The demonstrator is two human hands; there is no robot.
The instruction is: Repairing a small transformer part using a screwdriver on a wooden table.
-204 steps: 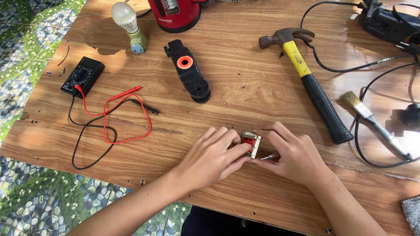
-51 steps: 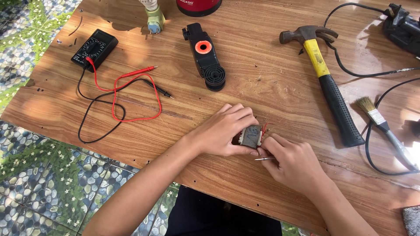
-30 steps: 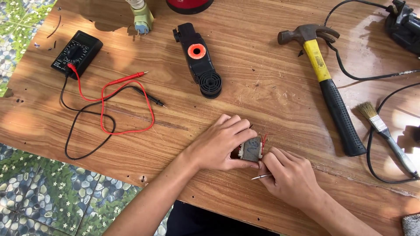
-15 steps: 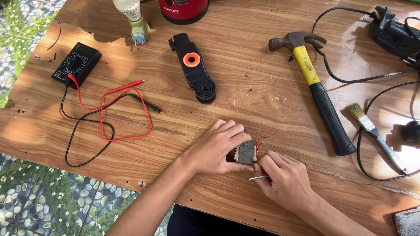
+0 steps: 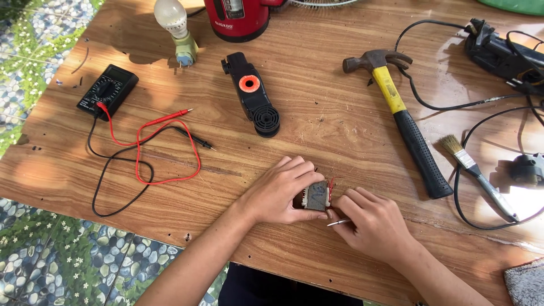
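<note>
My left hand (image 5: 280, 190) grips a small grey, blocky part with red wires (image 5: 318, 195), holding it against the wooden table (image 5: 317, 119) near the front edge. My right hand (image 5: 371, 224) is pressed against the part's right side and pinches a thin metal tool (image 5: 338, 222), whose tip pokes out to the left under the part. Most of the part is hidden by my fingers.
A black multimeter (image 5: 106, 90) with red and black leads (image 5: 153, 150) lies at the left. Behind it are a light bulb (image 5: 175, 28), a red appliance (image 5: 238, 17) and a black and orange tool (image 5: 253, 96). At the right lie a yellow-handled hammer (image 5: 405, 122), a paintbrush (image 5: 476, 173) and black cables (image 5: 453, 102).
Both hands stay on the small part. It showed a red side earlier and now shows a grey face. The view has shifted, so the table's contents sit lower in the frame.
</note>
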